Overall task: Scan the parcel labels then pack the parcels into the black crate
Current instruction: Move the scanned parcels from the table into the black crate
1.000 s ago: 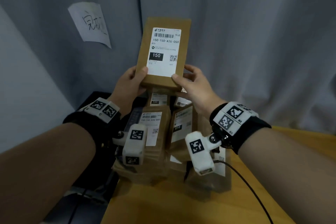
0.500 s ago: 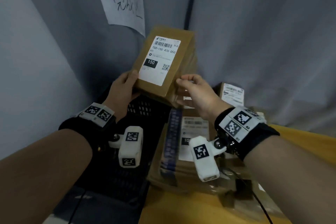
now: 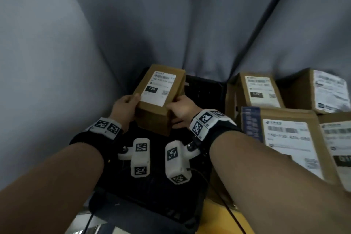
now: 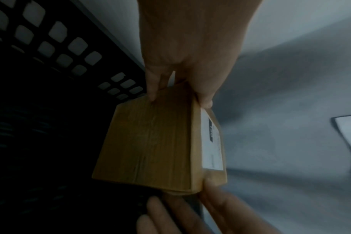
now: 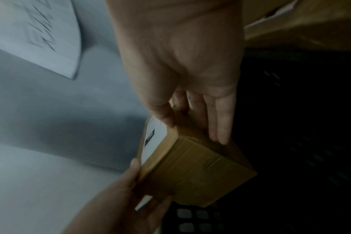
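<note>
Head view: we are holding a small cardboard parcel [image 3: 158, 99] over the black crate [image 3: 205, 91], label [image 3: 158, 89] facing up, the "150" block readable. Our left hand [image 3: 124, 109] is grasping the near left corner, thumb on the top face; our right hand [image 3: 180, 112] is grasping the near right corner in the same manner. The parcel is tilting with its far end raised, and it is not yet resting on anything we can see. We are judging this as the lowering step: the parcel is going into the crate's far left portion. To do it well, we are advising a level descent, keeping the label up and squaring the long edge to the crate wall so later parcels pack flush. Other labelled parcels [image 3: 288, 138] are waiting on the wooden table [image 3: 214, 214] to the right, just beside the crate.

Left wrist view: the left hand's fingers [image 4: 156, 85] are lying along the parcel's taped side [image 4: 148, 147] with the thumb over the label edge. The crate's perforated wall [image 4: 50, 39] is standing close on the left; the floor beneath is too dark to read. We are noting the risk of knuckles catching that wall.

Right wrist view: the right hand's fingers [image 5: 218, 120] are lying nearly straight along the underside while the thumb is pinching from above. The left hand's thumb is showing at the opposite corner. We are recommending sliding the fingers out only once the base is seated.
</note>
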